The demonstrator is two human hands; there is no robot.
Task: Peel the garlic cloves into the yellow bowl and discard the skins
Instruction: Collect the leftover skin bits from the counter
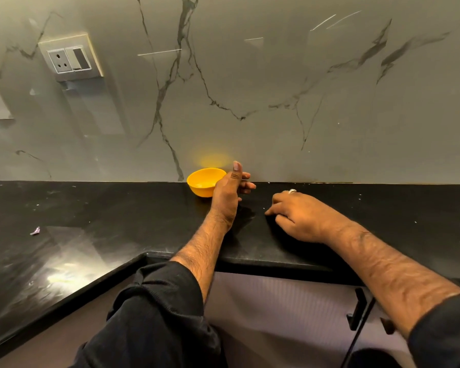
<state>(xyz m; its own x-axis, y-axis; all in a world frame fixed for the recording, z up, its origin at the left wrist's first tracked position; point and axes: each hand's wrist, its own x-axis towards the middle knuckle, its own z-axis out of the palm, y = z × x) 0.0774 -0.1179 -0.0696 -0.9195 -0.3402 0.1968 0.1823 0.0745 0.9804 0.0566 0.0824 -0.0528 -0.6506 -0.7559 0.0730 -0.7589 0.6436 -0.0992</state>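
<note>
The yellow bowl (201,183) stands on the black countertop (117,208) right against the marble wall. I cannot make out what lies inside it. My left hand (227,193) stands on its edge just right of the bowl and touches its side, with the thumb up and the fingers loosely bent to the right; nothing shows in it. My right hand (300,216) lies palm down on the counter to the right, a ring on one finger. Its fingers are curled under, hiding whatever is beneath. No garlic cloves are visible.
A small purplish scrap of skin (35,231) lies on the counter far left. The counter turns in an L toward me on the left. A wall socket (69,58) sits high on the marble backsplash. Below the counter edge is a cabinet door with a black handle (357,309).
</note>
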